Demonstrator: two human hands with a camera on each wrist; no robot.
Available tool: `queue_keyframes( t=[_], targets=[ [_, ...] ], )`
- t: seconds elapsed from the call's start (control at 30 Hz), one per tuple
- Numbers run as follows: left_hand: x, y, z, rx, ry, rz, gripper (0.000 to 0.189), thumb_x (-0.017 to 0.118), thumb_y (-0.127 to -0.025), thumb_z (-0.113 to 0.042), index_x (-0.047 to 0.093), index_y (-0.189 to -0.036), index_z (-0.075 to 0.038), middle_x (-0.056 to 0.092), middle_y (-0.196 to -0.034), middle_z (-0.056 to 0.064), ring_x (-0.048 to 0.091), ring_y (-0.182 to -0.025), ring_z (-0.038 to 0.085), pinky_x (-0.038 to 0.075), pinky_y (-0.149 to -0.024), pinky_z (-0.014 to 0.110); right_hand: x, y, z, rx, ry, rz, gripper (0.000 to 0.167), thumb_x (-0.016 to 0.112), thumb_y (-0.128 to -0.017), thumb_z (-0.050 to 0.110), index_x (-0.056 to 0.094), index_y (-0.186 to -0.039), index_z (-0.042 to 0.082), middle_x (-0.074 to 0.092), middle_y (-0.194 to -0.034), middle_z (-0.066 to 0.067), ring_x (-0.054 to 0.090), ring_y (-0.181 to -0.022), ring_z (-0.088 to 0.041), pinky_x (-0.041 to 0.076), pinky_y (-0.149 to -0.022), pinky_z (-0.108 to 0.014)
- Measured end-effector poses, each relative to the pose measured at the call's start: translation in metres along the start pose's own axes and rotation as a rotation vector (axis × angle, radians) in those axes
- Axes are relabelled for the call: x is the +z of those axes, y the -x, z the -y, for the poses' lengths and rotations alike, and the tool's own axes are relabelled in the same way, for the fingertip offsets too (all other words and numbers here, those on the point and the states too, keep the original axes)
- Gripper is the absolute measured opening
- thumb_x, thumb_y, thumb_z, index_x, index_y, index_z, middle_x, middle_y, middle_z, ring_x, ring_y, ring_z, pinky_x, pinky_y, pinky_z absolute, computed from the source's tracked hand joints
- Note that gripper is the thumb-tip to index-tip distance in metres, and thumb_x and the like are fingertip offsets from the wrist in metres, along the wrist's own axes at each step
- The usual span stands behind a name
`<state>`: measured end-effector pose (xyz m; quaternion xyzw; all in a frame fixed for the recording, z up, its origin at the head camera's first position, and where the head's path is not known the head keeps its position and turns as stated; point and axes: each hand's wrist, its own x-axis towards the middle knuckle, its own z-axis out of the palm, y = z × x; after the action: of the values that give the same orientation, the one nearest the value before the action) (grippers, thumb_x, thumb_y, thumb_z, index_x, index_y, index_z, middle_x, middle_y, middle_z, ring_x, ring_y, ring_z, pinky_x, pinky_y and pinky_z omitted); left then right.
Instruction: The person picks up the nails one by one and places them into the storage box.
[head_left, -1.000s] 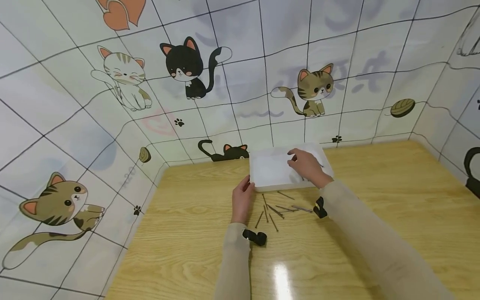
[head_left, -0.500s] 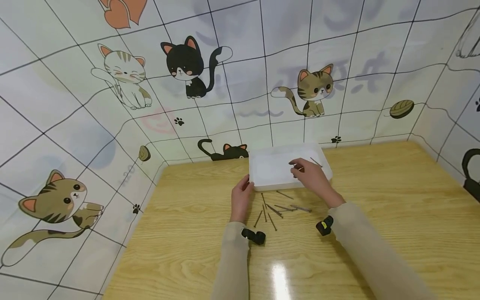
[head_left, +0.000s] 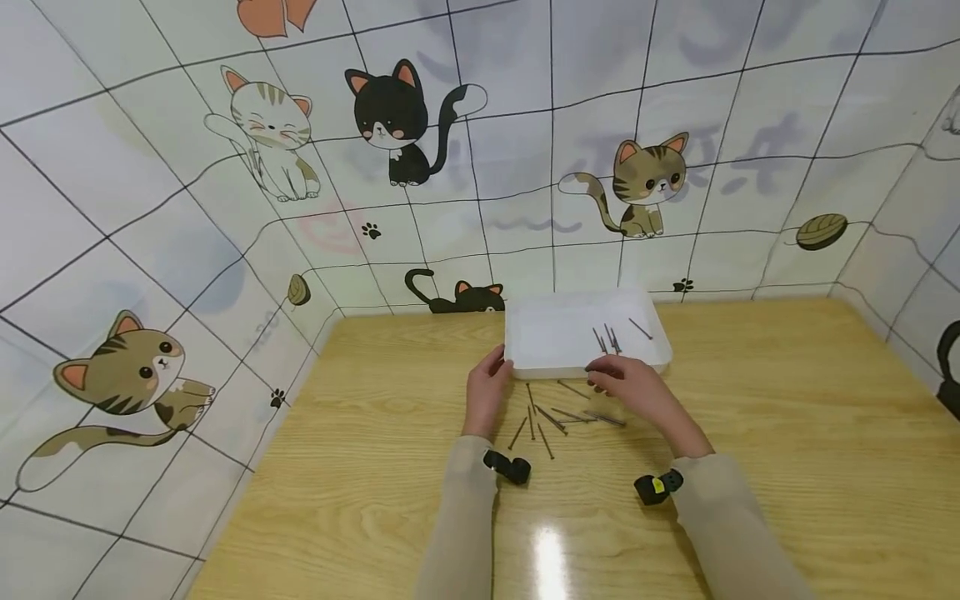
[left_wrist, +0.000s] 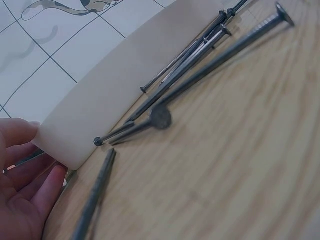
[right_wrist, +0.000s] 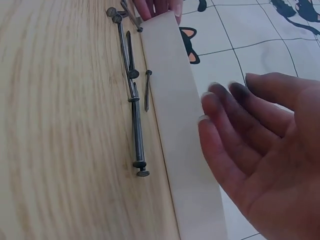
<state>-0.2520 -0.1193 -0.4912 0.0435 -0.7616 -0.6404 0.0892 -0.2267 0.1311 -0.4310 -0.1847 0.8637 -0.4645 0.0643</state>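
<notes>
A shallow white tray (head_left: 547, 337) lies on the wooden table against the wall. My left hand (head_left: 485, 398) grips its near left corner; the left wrist view shows the thumb at the wall of the tray and the fingers around the corner. Just over the near rim hovers my right hand (head_left: 637, 390), nothing held, its fingers bent loosely in the right wrist view. Several nails (head_left: 611, 337) lie inside the tray toward the right. In front of it a loose cluster of dark metal nails (right_wrist: 138, 130) is scattered on the table, some crossing one another.
The wooden tabletop (head_left: 360, 467) runs to walls covered in cat-patterned sheeting (head_left: 517, 150) at the back and both sides. Each wrist wears a black strap with a small camera (head_left: 652, 489).
My right hand has drawn back from inside the tray toward its near rim, uncovering the nails there. My left hand stays at the corner. The head view has shifted slightly.
</notes>
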Motion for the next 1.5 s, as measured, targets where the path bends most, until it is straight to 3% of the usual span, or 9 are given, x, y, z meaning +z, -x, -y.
queue_keyframes(
  t=[0.2, 0.47, 0.7, 0.9, 1.2, 1.5],
  targets=[
    [0.001, -0.001, -0.001, -0.005, -0.006, -0.002, 0.041, 0.055, -0.089, -0.026, 0.051, -0.128, -0.019, 0.053, -0.124, -0.001, 0.048, -0.110, 0.010, 0.039, -0.091, 0.031, 0.000, 0.006, -0.005, 0.026, 0.051, 0.027, 0.040, 0.047, -0.093, 0.032, 0.054, -0.122, 0.006, 0.063, -0.101, -0.009, 0.058, -0.093, -0.025, 0.046, -0.077, -0.042],
    [0.000, 0.003, -0.002, -0.024, 0.005, 0.010, 0.041, 0.055, -0.089, -0.027, 0.050, -0.129, -0.019, 0.052, -0.125, 0.001, 0.048, -0.110, 0.010, 0.038, -0.091, 0.031, 0.003, 0.010, -0.003, 0.022, 0.094, 0.035, 0.041, 0.049, -0.092, 0.028, 0.052, -0.123, 0.002, 0.054, -0.119, -0.015, 0.050, -0.108, -0.032, 0.041, -0.086, -0.047],
    [-0.004, 0.004, 0.001, -0.002, 0.011, 0.012, 0.042, 0.055, -0.089, -0.026, 0.049, -0.130, -0.017, 0.052, -0.125, 0.001, 0.048, -0.110, 0.011, 0.038, -0.092, 0.033, 0.006, 0.011, -0.004, -0.007, 0.101, 0.046, 0.035, 0.051, -0.091, 0.020, 0.052, -0.121, 0.000, 0.057, -0.109, -0.013, 0.052, -0.100, -0.029, 0.045, -0.079, -0.042],
    [-0.007, 0.006, 0.001, -0.037, 0.000, 0.000, 0.040, 0.055, -0.089, -0.029, 0.050, -0.128, -0.022, 0.052, -0.124, -0.005, 0.047, -0.110, 0.008, 0.038, -0.092, 0.031, 0.008, 0.013, -0.008, -0.012, 0.094, 0.068, 0.034, 0.054, -0.089, 0.015, 0.052, -0.118, -0.002, 0.057, -0.107, -0.016, 0.053, -0.096, -0.028, 0.046, -0.075, -0.039],
    [-0.004, 0.004, -0.001, -0.018, 0.029, 0.010, 0.041, 0.055, -0.089, -0.027, 0.050, -0.128, -0.019, 0.053, -0.123, -0.002, 0.048, -0.110, 0.012, 0.038, -0.092, 0.034, 0.009, 0.013, -0.011, 0.060, 0.168, 0.110, 0.038, 0.062, -0.084, 0.016, 0.054, -0.117, -0.002, 0.059, -0.103, -0.015, 0.054, -0.094, -0.028, 0.046, -0.074, -0.041],
    [-0.001, 0.003, -0.001, -0.021, 0.010, 0.012, 0.040, 0.055, -0.089, -0.028, 0.050, -0.128, -0.021, 0.053, -0.123, -0.004, 0.048, -0.110, 0.009, 0.037, -0.092, 0.031, 0.010, 0.018, -0.003, 0.130, 0.295, 0.118, 0.027, 0.065, -0.079, 0.011, 0.062, -0.103, 0.000, 0.060, -0.093, -0.008, 0.052, -0.080, -0.020, 0.044, -0.067, -0.035]
  ],
)
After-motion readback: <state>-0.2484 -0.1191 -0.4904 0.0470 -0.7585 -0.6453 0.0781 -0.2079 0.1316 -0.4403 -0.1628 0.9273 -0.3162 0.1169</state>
